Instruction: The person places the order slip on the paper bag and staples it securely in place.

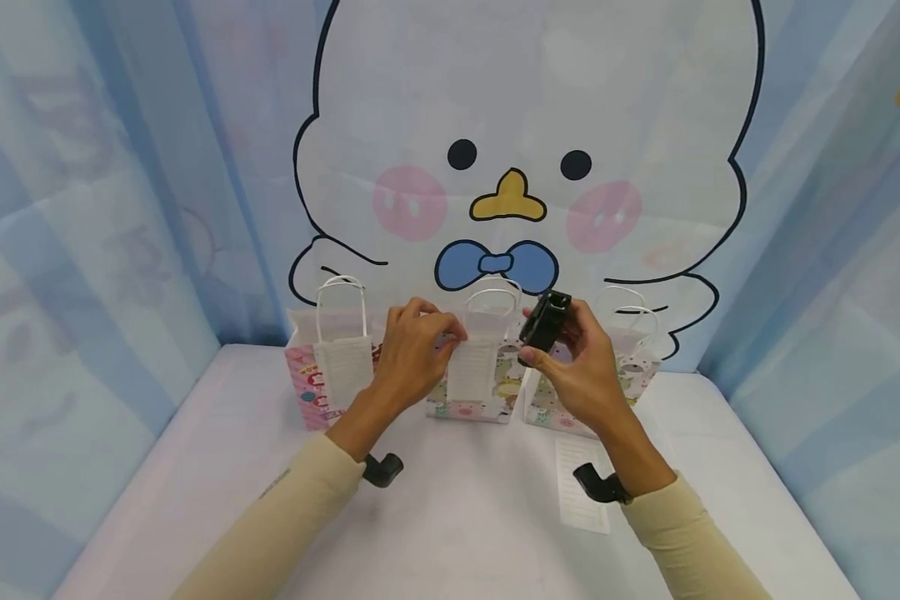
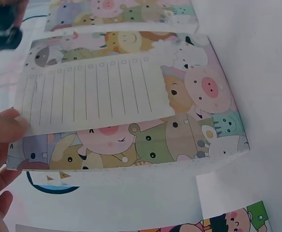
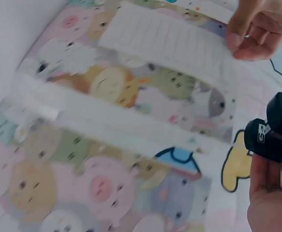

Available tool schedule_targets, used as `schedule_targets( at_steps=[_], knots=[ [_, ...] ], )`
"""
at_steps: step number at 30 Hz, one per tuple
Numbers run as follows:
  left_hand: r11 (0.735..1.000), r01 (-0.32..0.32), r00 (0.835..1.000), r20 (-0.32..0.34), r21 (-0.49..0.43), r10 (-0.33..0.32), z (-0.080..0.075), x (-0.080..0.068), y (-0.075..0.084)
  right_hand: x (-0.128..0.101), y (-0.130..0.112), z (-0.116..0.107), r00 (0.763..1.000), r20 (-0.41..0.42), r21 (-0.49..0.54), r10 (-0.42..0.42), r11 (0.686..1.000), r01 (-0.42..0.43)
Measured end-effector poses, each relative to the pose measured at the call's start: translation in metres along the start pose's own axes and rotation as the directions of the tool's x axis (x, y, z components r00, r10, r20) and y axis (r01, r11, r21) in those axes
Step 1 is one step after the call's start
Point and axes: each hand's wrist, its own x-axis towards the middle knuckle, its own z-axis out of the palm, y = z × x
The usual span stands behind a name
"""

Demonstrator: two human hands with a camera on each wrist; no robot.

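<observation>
Lined paper slip (image 1: 472, 368) hangs down the front of the middle gift bag (image 1: 487, 400), a small white-handled bag printed with cartoon animals that stands on the tabletop (image 1: 457, 517) against the backdrop. The person's left hand (image 1: 412, 354) pinches the top of that slip against the bag's upper edge, thumb and fingers curled round it; in the left wrist view the fingertips (image 2: 7, 125) press on the end of the ruled sheet (image 2: 90, 94) lying over the pig and bear print (image 2: 179, 130). The right hand (image 1: 581, 371) grips a black stapler (image 1: 545, 321), fingers wrapped round its body, and holds it just beside the top of the middle bag, right of the slip and not plainly touching it. From the right wrist camera the stapler (image 3: 274, 133) sits at the edge of the view above the thumb, with the slip (image 3: 167, 43) and the other hand (image 3: 257, 29) farther off. A pink bag (image 1: 318, 379) with its own lined slip stands to the left, touching or nearly touching the middle one, and a third animal-print bag (image 1: 630, 367) stands to the right behind the right hand. Another lined slip (image 1: 581, 483) lies flat on the tabletop near the right wrist. Behind everything hangs a big cartoon duck backdrop (image 1: 525, 125) with a blue bow.
</observation>
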Motion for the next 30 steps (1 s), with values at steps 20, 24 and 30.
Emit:
schedule_targets(
  at_steps=[20,24,30],
  knots=[
    [0.997,-0.072,0.986,-0.156,-0.032,0.066,-0.018,-0.004,0.007,-0.101,0.055,-0.068,0.966,-0.048,-0.483,0.253,0.841,-0.244],
    [0.991,-0.124,0.976,-0.184,-0.04,0.115,-0.018,-0.001,0.021,-0.115,0.062,-0.078,0.954,-0.07,-0.533,0.292,0.797,-0.283],
    [0.98,-0.188,0.969,-0.171,-0.059,0.176,-0.008,0.006,0.045,-0.132,0.072,-0.091,0.928,-0.086,-0.601,0.363,0.724,-0.339]
  ],
)
